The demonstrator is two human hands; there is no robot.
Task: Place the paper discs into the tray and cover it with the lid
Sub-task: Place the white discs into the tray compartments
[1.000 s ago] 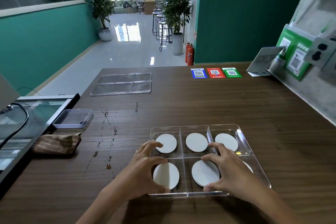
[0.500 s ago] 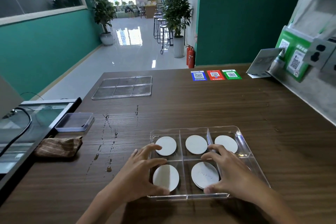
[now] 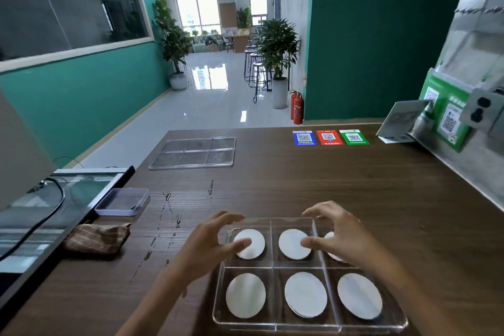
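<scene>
A clear six-compartment tray (image 3: 305, 326) lies on the brown table in front of me, with one white paper disc in each cell, such as the near-left disc (image 3: 246, 295) and the near-middle disc (image 3: 305, 294). My left hand (image 3: 210, 245) is over the tray's far-left corner, fingers spread, thumb across the far-left disc (image 3: 253, 249). My right hand (image 3: 341, 237) is over the far-right cells, thumb above the far-middle disc (image 3: 290, 244). Neither hand holds anything. The clear ribbed lid (image 3: 194, 153) lies flat at the table's far left, well away from both hands.
Left of the tray are water drops (image 3: 169, 215), a folded brown cloth (image 3: 96, 237) and a small clear box (image 3: 121, 202) beside a glass-topped case (image 3: 54, 199). Three coloured QR cards (image 3: 328, 137) lie at the far edge. A card stand (image 3: 401, 123) leans by the right wall.
Both hands have left the tray's near cells and moved forward over its far row, fingers spread. The near-right disc is now uncovered. The view has tilted upward.
</scene>
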